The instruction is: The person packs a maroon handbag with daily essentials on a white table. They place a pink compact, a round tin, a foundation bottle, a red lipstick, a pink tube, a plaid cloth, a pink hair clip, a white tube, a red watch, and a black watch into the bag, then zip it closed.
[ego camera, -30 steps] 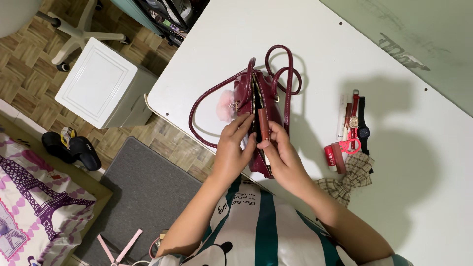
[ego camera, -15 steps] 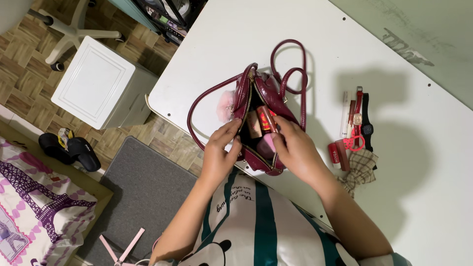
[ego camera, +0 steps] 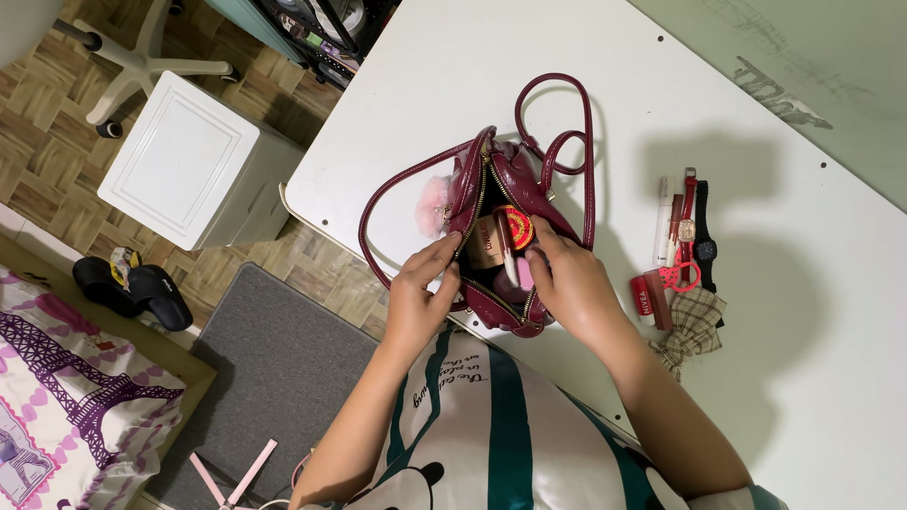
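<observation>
**Two hands at the open mouth of a glossy burgundy handbag**

Both hands work at the burgundy handbag (ego camera: 505, 203), which lies on the white table (ego camera: 453, 85) close to its near edge, zipper mouth gaping upward. The left hand (ego camera: 420, 293) has its fingers curled over the left lip of the opening, pinching the wall and pulling it outward. The right hand (ego camera: 576, 288) sits on the opposite lip, fingers bent; between thumb and forefinger it appears to grip a slim tube (ego camera: 507, 257) that points down into the bag, though the grip itself is partly hidden. Just beyond the fingertips, inside the bag, lie a tan cosmetic bottle (ego camera: 487, 247) and a round red-and-gold tin (ego camera: 517, 227).

The bag looks like soft patent leather: slick, pliable, likely to collapse shut unless its lips are held apart. The zipper edge or the stiffer looped handles (ego camera: 557, 123), which arch away past the fingertips, seem the surest holds. A fluffy pink pom-pom (ego camera: 432, 203) hangs beside the left fingers.

Out beyond the right wrist, well apart from the bag, lie a row of small things: a black wristwatch (ego camera: 704, 236), red scissors (ego camera: 678, 269), a red lip balm stick (ego camera: 642, 295) and a plaid fabric bow (ego camera: 690, 326). Off the left side, on the floor, stands a white cabinet (ego camera: 179, 161).
</observation>
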